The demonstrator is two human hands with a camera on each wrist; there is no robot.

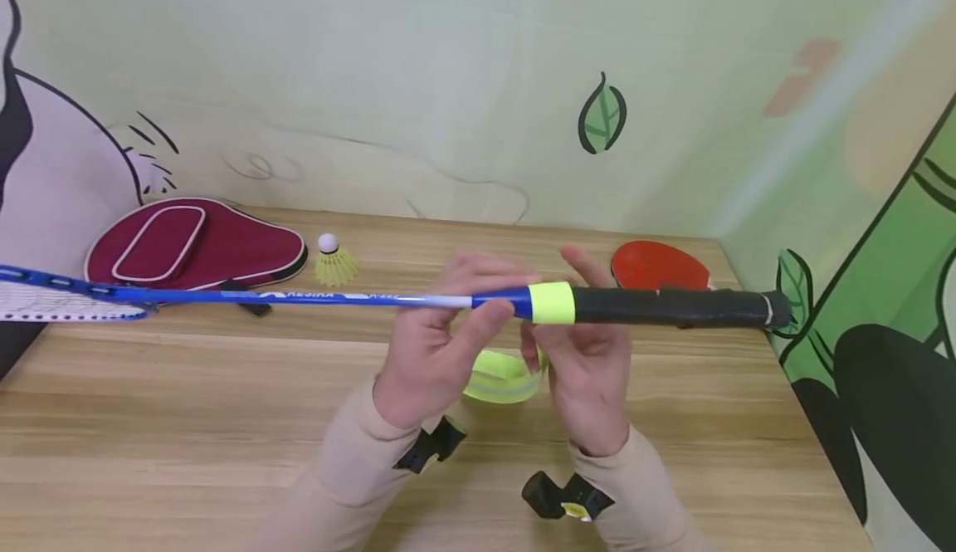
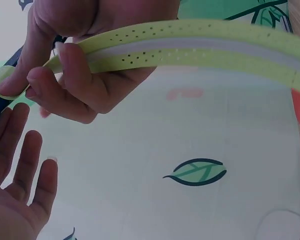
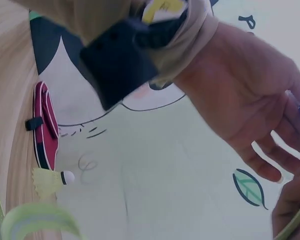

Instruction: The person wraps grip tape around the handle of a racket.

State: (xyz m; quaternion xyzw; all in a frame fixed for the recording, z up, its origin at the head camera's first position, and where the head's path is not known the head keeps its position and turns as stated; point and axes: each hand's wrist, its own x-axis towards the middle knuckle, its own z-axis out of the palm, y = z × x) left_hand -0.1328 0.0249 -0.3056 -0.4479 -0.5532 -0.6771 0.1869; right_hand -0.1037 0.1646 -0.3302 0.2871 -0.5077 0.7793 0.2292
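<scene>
Probably the badminton racket [image 1: 373,298] will feel light and stiff; it is held level above the bench [image 1: 187,419], its head to the left, the black handle [image 1: 672,307] to the right. The left hand [image 1: 436,361] pinches it at the blue cone [image 1: 517,303], a sound hold, since the glossy shaft may slip. The right hand [image 1: 590,378] pinches the yellow grip tape [image 1: 553,303], banded round the handle's left end; its loose, perforated length looks soft and limp, best taken close to the handle.
</scene>
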